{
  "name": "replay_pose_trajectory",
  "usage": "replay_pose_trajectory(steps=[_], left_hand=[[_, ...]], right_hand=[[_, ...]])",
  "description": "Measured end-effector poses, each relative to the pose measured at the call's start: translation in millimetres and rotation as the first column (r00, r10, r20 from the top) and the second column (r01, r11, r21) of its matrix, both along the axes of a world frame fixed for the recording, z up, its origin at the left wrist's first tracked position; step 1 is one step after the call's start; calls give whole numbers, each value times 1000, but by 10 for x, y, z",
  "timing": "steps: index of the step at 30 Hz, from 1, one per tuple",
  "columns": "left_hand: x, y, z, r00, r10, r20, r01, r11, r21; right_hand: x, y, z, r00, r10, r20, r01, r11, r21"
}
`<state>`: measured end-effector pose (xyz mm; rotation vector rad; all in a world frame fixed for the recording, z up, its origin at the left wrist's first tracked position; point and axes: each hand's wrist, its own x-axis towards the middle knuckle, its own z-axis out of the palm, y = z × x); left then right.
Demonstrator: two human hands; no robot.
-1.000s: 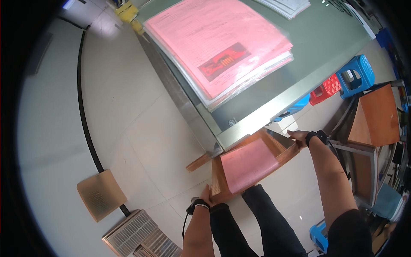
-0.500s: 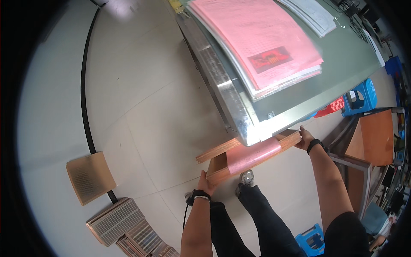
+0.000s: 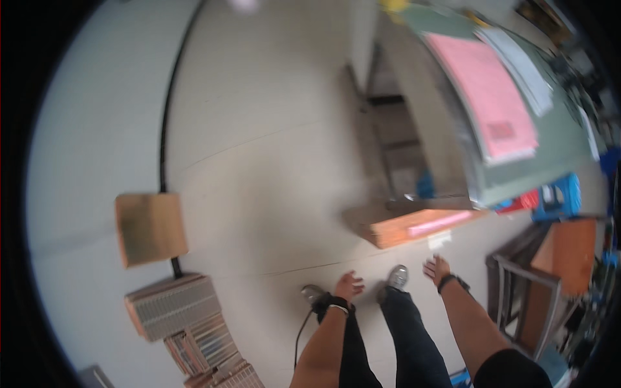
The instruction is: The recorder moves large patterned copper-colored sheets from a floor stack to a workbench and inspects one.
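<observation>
Both hands, left (image 3: pixel 348 285) and right (image 3: pixel 437 268), hang open and empty just below the wooden tray (image 3: pixel 414 223) of pink sheets, which already sits released beside the table (image 3: pixel 517 184).

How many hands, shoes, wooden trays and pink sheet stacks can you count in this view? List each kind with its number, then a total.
Hands: 2, left hand and right hand
Shoes: 2
Wooden trays: 1
Pink sheet stacks: 1
Total: 6
</observation>
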<state>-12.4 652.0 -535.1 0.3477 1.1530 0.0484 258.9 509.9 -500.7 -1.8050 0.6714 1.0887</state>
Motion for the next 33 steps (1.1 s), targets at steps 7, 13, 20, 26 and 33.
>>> replay_pose_trajectory(steps=[7, 13, 20, 26, 33], left_hand=[[-1893, 239, 82, 980, 14, -198, -34, 995, -99], [-3516, 827, 291, 942, 19, -335, -43, 997, -63], [-4066, 1419, 255, 879, 163, -448, -183, 983, -1], [-3832, 2030, 42, 909, 337, -244, -366, 927, -81], [-3480, 3303, 295, 686, 716, -129, -727, 679, -100]], right_hand=[[-2237, 256, 164, 587, 710, -390, -763, 646, 28], [-3285, 1379, 542, 403, 873, -274, -903, 428, 37], [-3215, 2811, 540, 324, 917, -231, -934, 349, 76], [-2815, 3837, 249, 270, 899, -345, -961, 274, -38], [-2957, 5898, 195, 118, 975, -190, -992, 108, -63]])
